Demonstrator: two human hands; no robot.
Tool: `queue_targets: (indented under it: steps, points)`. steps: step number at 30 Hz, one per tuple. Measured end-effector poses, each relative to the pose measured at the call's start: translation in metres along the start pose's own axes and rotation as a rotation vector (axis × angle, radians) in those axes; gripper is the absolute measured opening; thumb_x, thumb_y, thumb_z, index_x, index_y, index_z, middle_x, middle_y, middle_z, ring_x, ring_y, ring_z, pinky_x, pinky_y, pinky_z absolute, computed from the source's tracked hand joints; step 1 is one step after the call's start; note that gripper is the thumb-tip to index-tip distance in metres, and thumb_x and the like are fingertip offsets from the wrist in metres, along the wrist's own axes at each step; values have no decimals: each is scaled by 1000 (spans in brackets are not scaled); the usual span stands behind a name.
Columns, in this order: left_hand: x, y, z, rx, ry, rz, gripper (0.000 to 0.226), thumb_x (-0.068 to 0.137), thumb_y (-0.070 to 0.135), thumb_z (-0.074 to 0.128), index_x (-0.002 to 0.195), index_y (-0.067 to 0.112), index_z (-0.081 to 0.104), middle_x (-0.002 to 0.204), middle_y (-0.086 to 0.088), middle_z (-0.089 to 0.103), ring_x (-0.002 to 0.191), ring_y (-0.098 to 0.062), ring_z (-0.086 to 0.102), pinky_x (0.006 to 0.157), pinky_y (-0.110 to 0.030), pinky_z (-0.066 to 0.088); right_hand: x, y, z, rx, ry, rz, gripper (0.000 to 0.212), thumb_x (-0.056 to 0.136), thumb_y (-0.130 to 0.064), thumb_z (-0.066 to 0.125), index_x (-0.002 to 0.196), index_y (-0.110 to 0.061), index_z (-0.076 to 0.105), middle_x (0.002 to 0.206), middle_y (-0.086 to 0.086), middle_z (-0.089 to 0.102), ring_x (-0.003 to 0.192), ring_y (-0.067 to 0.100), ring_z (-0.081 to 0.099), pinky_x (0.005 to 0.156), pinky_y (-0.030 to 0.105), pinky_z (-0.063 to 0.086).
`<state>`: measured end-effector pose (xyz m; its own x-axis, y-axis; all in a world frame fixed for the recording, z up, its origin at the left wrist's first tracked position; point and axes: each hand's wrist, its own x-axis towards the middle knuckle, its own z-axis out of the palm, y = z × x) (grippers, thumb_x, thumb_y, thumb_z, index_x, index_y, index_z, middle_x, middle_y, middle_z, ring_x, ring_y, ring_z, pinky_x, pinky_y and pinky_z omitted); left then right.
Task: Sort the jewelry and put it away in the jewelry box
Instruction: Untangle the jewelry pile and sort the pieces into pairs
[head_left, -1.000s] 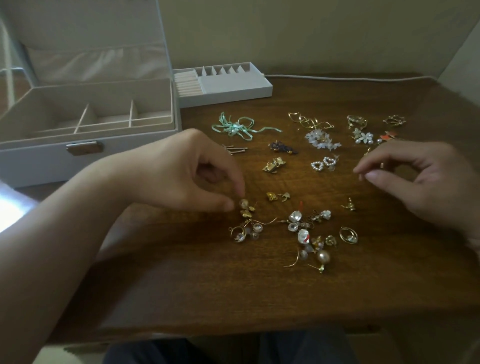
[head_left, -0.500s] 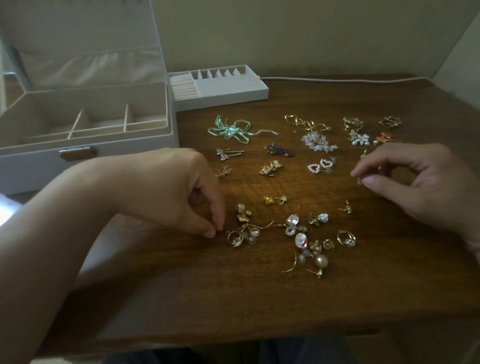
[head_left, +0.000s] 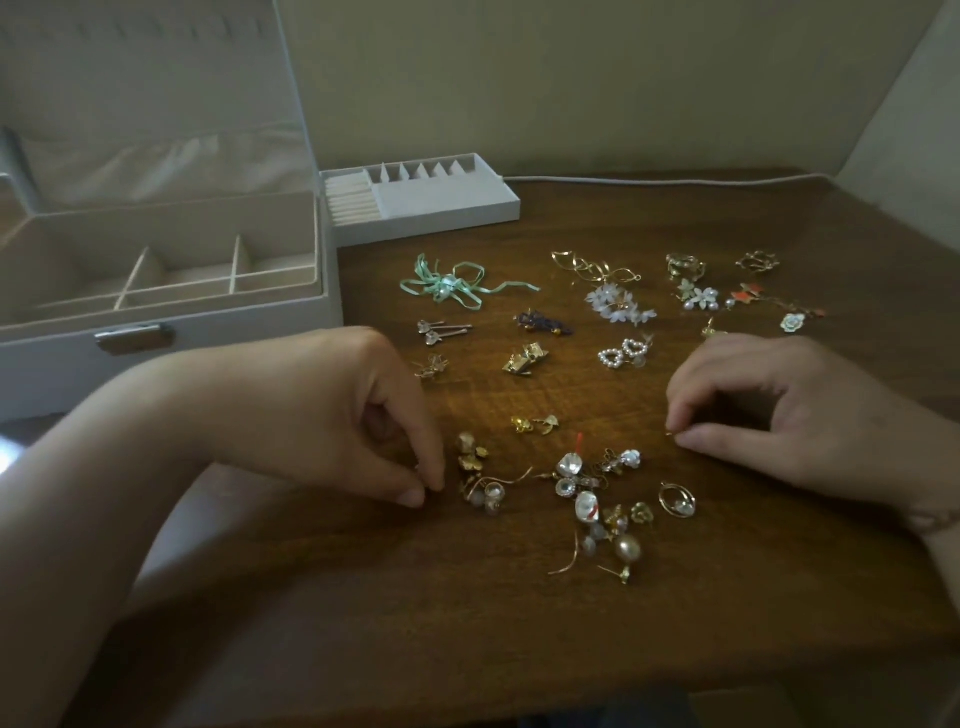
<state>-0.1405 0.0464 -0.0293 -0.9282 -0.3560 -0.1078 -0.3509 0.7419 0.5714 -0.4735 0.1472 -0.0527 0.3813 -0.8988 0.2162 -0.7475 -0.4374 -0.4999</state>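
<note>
Several earrings lie scattered on the wooden table (head_left: 467, 634). My left hand (head_left: 332, 415) is curled, its thumb and forefinger tips pinched together on the table just left of a gold hook earring cluster (head_left: 485, 491). Whatever small piece they hold is almost entirely hidden. My right hand (head_left: 789, 421) pinches a tiny gold earring (head_left: 669, 433) between thumb and forefinger, right of the central earring pile (head_left: 587, 499). The white jewelry box (head_left: 218, 317) stands open at the left with bare divided compartments.
A white ring-and-slot tray (head_left: 447, 210) sits beside the box at the back. A mint ribbon bow (head_left: 447, 286), pearl heart earrings (head_left: 623, 353), flower earrings (head_left: 618, 304) and gold pieces (head_left: 525, 359) spread across the far half. A white cable (head_left: 675, 181) runs along the wall.
My left hand slid down from the pearl-and-gold earring to the left of the hook cluster. My right hand came down and left onto the tiny gold earring.
</note>
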Motion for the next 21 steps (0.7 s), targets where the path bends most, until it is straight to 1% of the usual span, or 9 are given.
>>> queue_targets:
  steps: [2,5,7,9,12,14,16,18,21]
  points:
    - [-1,-1,-1,-4,70,-23,20,77,55,74,93,44,75,73,10,68,58,-9,58,53,-19,43,1,0,0,-1,8,26,12,76,-44,65,85,-39,71,92,-16,67,93,11,64,78,26,48]
    - [3,1,1,110,148,-28,15,83,49,76,93,38,74,79,14,68,69,-8,64,59,-17,47,1,1,0,5,35,50,17,74,-46,65,90,-42,70,94,-17,67,95,8,63,79,22,48]
    - [6,5,3,199,152,-47,26,84,60,65,101,40,71,87,19,68,79,-4,65,65,-22,51,1,2,0,10,66,68,19,73,-48,64,91,-45,69,95,-19,67,94,6,63,78,20,48]
    - [8,7,6,316,155,-49,40,83,73,51,104,42,66,86,18,65,78,-3,62,64,-24,50,1,2,1,3,85,90,21,72,-51,62,92,-47,68,95,-20,66,92,5,62,74,19,47]
    - [12,6,12,387,184,-6,39,84,74,49,90,37,61,75,15,58,69,-5,56,58,-20,45,0,0,1,-2,69,105,22,72,-55,58,92,-48,66,96,-20,64,91,6,61,73,20,47]
    - [16,6,15,380,254,40,32,86,68,53,85,36,56,77,16,55,70,-3,54,57,-16,42,-1,-2,1,0,37,103,21,73,-54,59,92,-46,65,96,-20,64,93,5,61,75,19,47]
    - [21,6,19,332,333,76,28,88,63,57,98,37,60,92,21,54,83,0,56,67,-17,48,-2,-3,0,0,19,99,15,76,-46,65,91,-44,65,95,-19,64,92,7,62,75,18,48]
    - [25,5,23,309,329,81,46,90,63,57,125,34,60,118,21,53,111,-1,53,88,-25,52,-4,-2,0,-8,7,91,18,78,-31,72,90,-43,65,94,-18,64,92,8,61,75,17,48]
    - [29,7,29,317,170,76,68,89,73,51,149,45,35,149,28,33,141,3,27,112,-24,35,-5,-3,0,-35,-47,80,22,79,-27,75,92,-43,66,94,-17,63,93,8,60,77,15,46]
